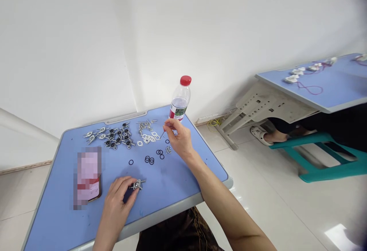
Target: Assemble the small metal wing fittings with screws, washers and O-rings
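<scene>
seen from above, a person's 2 bare hands at a blue table point(60, 190), read here as a clock with 6 nearest the person. at 6 o'clock the left hand point(119, 194) holds a metal part point(138, 184) between thumb and fingers, just above or on the tabletop; which one cannot be told. at 2 o'clock the right hand point(178, 138) pinches a thin rod point(162, 133), its tip too small to make out.

the work looks partway along. at 11 to 12 o'clock lies a cluster of parts with black discs point(119, 133), seemingly the furthest along, though whether they are complete cannot be told. beside them, at 11, a few silver pieces point(91, 138) show no clear disc. loose stock remains: pins point(146, 125) and flat plates point(148, 139) at 1 o'clock, black rings point(149, 161) and tiny balls point(168, 150) at 2. the part in the left hand seems unfinished. a phone point(99, 187) lies at 9; a bottle point(179, 104) stands at 1.
</scene>
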Action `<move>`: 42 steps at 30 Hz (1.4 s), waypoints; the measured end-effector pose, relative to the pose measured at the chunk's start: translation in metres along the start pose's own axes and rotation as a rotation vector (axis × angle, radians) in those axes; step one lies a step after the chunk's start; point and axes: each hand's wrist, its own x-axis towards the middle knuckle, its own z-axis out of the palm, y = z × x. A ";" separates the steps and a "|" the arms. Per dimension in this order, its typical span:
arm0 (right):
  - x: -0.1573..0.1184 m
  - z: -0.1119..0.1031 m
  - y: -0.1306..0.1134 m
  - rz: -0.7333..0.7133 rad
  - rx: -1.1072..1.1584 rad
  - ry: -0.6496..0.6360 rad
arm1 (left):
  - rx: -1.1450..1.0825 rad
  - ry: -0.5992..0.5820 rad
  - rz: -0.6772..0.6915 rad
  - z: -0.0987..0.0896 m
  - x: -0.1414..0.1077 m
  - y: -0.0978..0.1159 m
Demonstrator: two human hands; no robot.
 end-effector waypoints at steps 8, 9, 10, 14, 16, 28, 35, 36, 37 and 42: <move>0.002 -0.004 -0.001 0.000 0.051 0.026 | 0.004 0.012 0.012 -0.001 0.001 0.003; 0.002 -0.004 -0.001 0.001 0.061 0.033 | 0.005 0.012 0.011 -0.001 0.001 0.003; 0.002 -0.005 -0.001 0.003 0.066 0.039 | 0.006 0.011 0.009 -0.001 0.001 0.004; 0.004 -0.007 -0.006 0.015 0.104 0.059 | 0.002 0.003 0.002 -0.001 0.001 0.004; 0.004 -0.007 -0.012 0.036 0.178 0.059 | 0.002 0.003 -0.005 -0.001 0.000 0.005; -0.019 0.001 -0.050 0.271 0.668 -0.153 | 0.050 -0.012 -0.013 -0.008 -0.001 0.022; -0.018 0.000 -0.053 0.307 0.694 -0.159 | -0.107 -0.004 -0.117 -0.008 -0.016 0.028; -0.018 0.000 -0.053 0.314 0.702 -0.164 | -0.159 -0.007 -0.131 -0.007 -0.019 0.029; -0.018 -0.001 -0.054 0.321 0.711 -0.171 | -0.202 -0.011 -0.144 -0.006 -0.021 0.030; -0.019 -0.003 -0.058 0.342 0.765 -0.198 | -0.170 -0.013 -0.155 -0.011 -0.021 0.032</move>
